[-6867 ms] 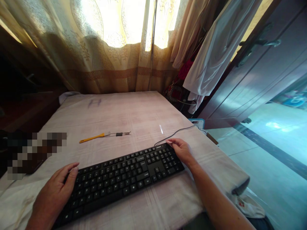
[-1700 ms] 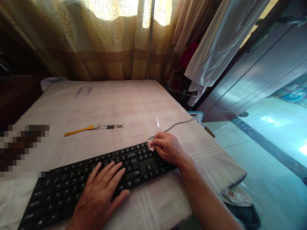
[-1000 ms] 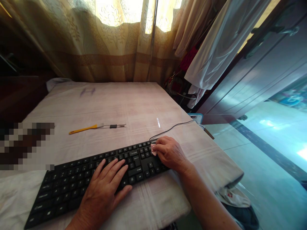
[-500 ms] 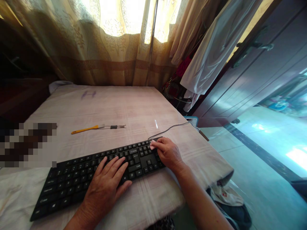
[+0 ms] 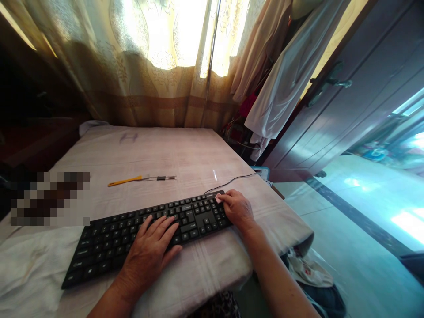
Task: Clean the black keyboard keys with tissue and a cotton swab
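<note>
A black keyboard (image 5: 112,236) lies at a slant on the cloth-covered table, its cable (image 5: 228,181) running off the far right side. My left hand (image 5: 150,247) rests flat on the keys with its fingers spread, holding nothing. At the keyboard's far right end, my right hand (image 5: 236,207) pinches a small pinkish-white wad of tissue or cloth (image 5: 218,198) against the upper right keys. Beyond the keyboard lies a yellow-handled brush (image 5: 126,180), with a thin wire tool with a dark sleeve (image 5: 160,178) touching or close to its tip.
The pale checked tablecloth (image 5: 172,150) covers the table up to the curtain (image 5: 132,88). A white cloth (image 5: 33,265) lies at the left, beside a pixelated patch. Clothes (image 5: 278,88) hang at the right by a door (image 5: 318,119). A bag (image 5: 311,271) sits below the table's right edge.
My right hand has moved the wad slightly right along the keyboard's top right keys. The left hand stays spread on the keys. The whole view has shifted a little.
</note>
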`<action>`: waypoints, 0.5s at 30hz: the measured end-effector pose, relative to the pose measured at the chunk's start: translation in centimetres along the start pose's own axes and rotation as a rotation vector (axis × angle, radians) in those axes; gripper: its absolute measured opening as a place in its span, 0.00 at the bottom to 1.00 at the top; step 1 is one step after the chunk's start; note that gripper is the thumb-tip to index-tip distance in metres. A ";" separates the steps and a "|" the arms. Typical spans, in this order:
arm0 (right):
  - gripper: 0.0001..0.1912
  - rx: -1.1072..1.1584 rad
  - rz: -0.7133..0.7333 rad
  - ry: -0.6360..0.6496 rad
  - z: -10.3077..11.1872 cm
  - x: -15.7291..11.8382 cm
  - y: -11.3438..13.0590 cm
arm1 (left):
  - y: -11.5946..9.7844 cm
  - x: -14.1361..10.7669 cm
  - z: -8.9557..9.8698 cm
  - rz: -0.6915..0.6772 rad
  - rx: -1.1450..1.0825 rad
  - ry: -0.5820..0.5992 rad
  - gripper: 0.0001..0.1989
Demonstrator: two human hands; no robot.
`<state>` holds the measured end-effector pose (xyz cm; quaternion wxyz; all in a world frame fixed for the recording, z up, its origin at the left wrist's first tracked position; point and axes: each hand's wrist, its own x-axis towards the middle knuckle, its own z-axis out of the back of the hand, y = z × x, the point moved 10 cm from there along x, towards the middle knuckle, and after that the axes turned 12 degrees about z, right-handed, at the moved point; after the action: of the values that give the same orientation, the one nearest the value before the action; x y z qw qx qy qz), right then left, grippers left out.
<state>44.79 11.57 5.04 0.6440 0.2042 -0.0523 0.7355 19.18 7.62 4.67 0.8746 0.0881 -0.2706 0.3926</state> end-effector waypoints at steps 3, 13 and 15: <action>0.14 0.003 -0.046 0.008 0.2 -0.2 -0.9 | 0.1 -0.1 0.5 -0.008 -0.009 -0.023 0.20; 0.19 0.112 -0.019 -0.170 1.9 -1.6 -1.2 | 8.5 -1.8 4.7 0.276 -0.002 -0.136 0.16; 0.20 0.169 0.093 -0.183 2.0 -1.2 1.0 | 11.5 -2.7 5.6 0.416 0.000 -0.153 0.17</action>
<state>44.42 9.64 6.56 0.5822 0.3212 -0.0580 0.7447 7.01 11.58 7.19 0.7514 0.0601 -0.3487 0.5569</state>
